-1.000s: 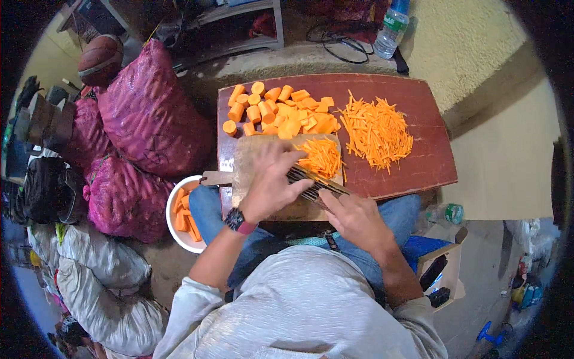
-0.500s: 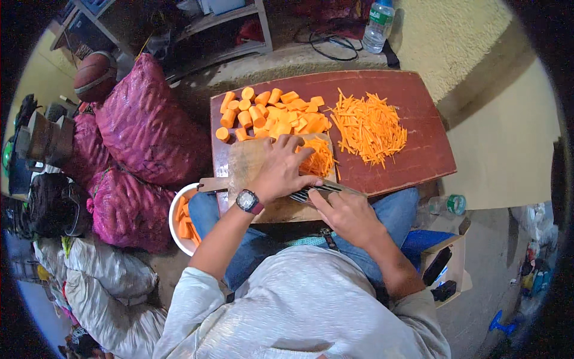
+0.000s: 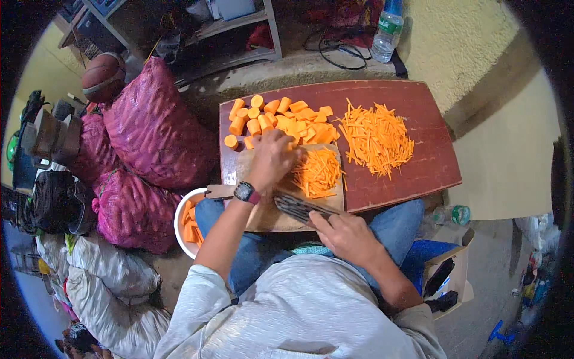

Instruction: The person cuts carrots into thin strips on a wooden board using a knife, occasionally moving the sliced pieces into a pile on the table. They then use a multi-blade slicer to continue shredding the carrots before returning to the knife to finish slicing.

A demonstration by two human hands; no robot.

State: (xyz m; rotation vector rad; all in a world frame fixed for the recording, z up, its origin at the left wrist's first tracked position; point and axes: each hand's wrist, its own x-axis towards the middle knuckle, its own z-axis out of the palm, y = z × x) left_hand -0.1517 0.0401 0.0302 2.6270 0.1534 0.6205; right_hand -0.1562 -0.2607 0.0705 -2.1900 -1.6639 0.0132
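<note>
- My right hand [image 3: 348, 235] is closed around a dark knife [image 3: 299, 206], its blade low over the front of the wooden board [image 3: 284, 224].
- My left hand [image 3: 274, 160] has bent fingers near the carrot slices [image 3: 310, 130]; blur hides whether they pinch something.
- Already cut: one big heap of strips [image 3: 378, 143] on the red table [image 3: 427, 176], and a smaller pile [image 3: 318, 172] on the board.
- Not yet in strips: the slices, the round chunks [image 3: 237, 125] and the pieces in the white bowl [image 3: 179, 226].
- Two bottles, behind [image 3: 383, 46] and on the floor [image 3: 443, 215], carry green printed labels.
</note>
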